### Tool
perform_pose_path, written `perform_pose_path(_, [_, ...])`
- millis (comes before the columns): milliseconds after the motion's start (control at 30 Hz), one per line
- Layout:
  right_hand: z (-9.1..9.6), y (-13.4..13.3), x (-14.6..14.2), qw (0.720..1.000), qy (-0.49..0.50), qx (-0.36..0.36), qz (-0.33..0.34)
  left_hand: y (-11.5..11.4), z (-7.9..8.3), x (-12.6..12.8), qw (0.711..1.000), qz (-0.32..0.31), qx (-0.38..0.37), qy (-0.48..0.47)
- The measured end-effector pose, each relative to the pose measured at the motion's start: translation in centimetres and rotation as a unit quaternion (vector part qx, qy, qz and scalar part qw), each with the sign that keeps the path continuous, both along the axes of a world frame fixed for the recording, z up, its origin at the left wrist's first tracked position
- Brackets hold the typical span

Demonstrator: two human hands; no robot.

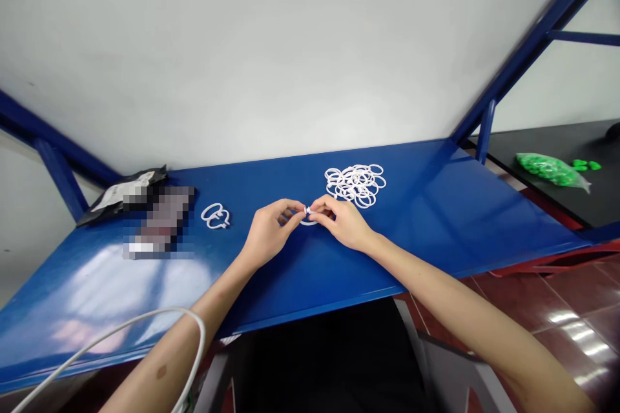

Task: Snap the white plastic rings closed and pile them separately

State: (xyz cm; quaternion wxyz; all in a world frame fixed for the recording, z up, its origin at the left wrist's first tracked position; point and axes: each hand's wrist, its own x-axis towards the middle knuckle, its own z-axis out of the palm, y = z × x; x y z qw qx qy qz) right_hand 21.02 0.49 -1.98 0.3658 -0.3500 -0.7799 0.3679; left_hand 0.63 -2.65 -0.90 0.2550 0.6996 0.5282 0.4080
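Between my two hands is a white plastic ring (309,223) with a small clasp, held just over the blue table. My left hand (274,227) pinches the clasp end from the left, thumb and forefinger closed on it. From the right, my right hand (343,222) grips the same ring with its fingertips. Fingers cover part of the ring, so I cannot tell whether its clasp is joined. Behind my right hand lies a pile of similar white rings (356,184). A few more white rings (215,216) lie to the left of my left hand.
A blurred dark flat object (167,216) and a black plastic package (128,193) lie on the left of the blue table (310,284). A white cable (140,317) loops over my left forearm. Green pieces in a clear bag (549,170) rest on a black table at right.
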Motion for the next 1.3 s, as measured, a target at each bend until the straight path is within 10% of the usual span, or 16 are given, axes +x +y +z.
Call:
perform_pose_path(1033, [0.5,-0.4,0.6,0.985,-0.076,0.150,0.034,-0.2,-0.5,0.1,0.967,-0.088,0.218,0.094])
perform_pose_path(1133, [0.9,0.4,0.6,0.981,-0.082,0.177,-0.014,0.7,0.4,-1.3,0.955,-0.009,0.224,0.194])
perform_pose_path(1300, [1.0,2.9,3.2,0.945,-0.149,0.230,-0.178,1.7,1.5,-6.1,0.863,0.310,0.064,0.394])
